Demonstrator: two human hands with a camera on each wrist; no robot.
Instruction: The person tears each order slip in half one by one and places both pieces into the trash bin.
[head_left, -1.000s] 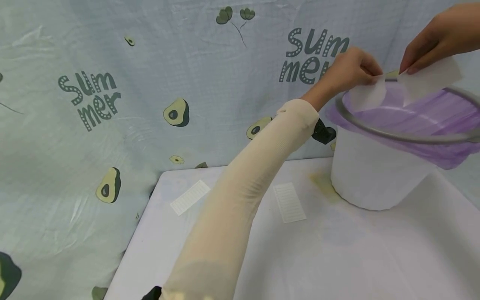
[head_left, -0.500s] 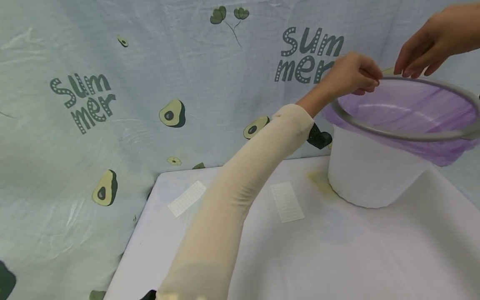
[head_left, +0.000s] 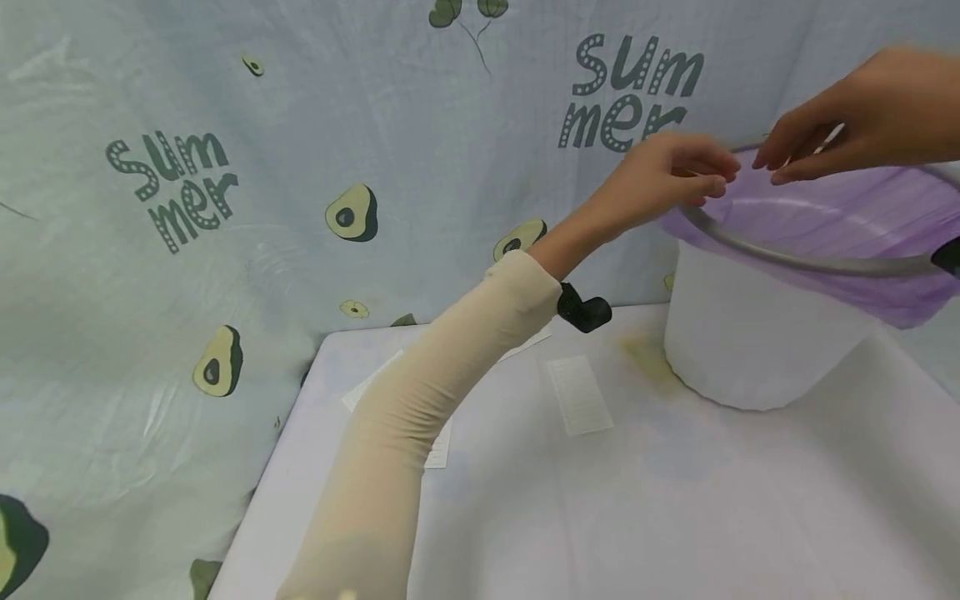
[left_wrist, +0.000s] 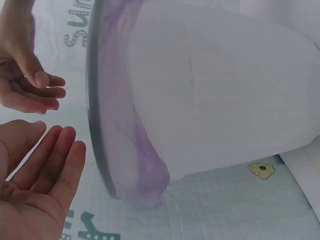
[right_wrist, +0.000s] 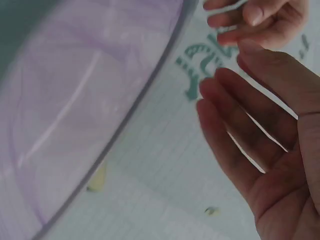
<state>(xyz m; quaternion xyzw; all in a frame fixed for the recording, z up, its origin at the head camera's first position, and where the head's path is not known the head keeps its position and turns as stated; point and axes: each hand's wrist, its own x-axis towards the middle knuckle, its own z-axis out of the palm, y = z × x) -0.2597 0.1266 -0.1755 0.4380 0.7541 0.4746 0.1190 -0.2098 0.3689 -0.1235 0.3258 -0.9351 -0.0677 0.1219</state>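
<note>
Close by bin [head_left: 750, 333]: left hand [head_left: 663, 179], right hand [head_left: 885, 108] (relaxed).

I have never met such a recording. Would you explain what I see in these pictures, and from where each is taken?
No machine here: a person works with a bare left hand and right hand. The wide view comes from a camera worn on the head; the two closer ones, from a camera on each wrist. Both hands are near the grey rim of a white bin lined with a purple bag; neither holds anything. The bin stands on a white table, where pale rectangular sheets lie, some partly hidden behind the sleeve.
</note>
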